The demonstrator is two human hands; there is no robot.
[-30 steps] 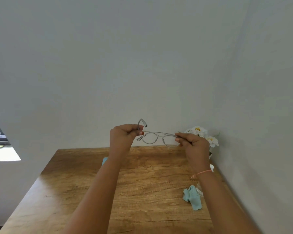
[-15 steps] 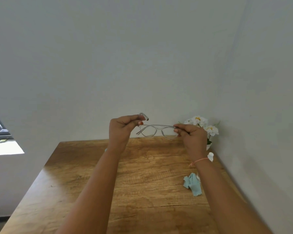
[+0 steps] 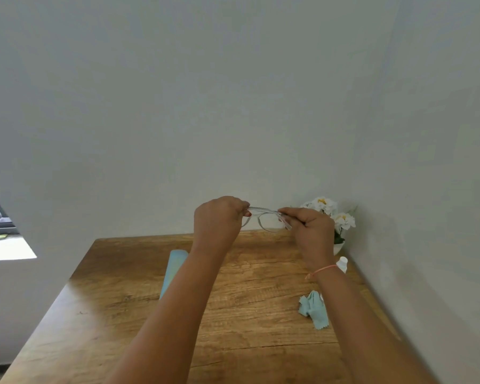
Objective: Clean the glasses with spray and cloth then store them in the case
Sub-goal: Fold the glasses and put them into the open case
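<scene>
Holding the clear-framed glasses (image 3: pixel 263 220) up in the air above the far edge of the wooden table (image 3: pixel 117 314), in front of a smooth pale wall. Pinching the frame's left end with the left hand (image 3: pixel 218 220), fingers curled tight round it. Gripping the right end with the right hand (image 3: pixel 312 231), closed at the hinge, with one thin translucent temple poking down past the fingertips. Stretching the left forearm over a long, round-ended pale blue case (image 3: pixel 173 268) lying flat on the glossy, grained tabletop. Wearing a thin orange string bracelet (image 3: pixel 320 271) on the right wrist. Holding the right forearm just beside a crumpled mint cloth (image 3: pixel 315 310) with a zigzag edge, and partly hiding a white-capped spray bottle (image 3: pixel 342 264) near white flowers (image 3: pixel 327 210) in the corner.
</scene>
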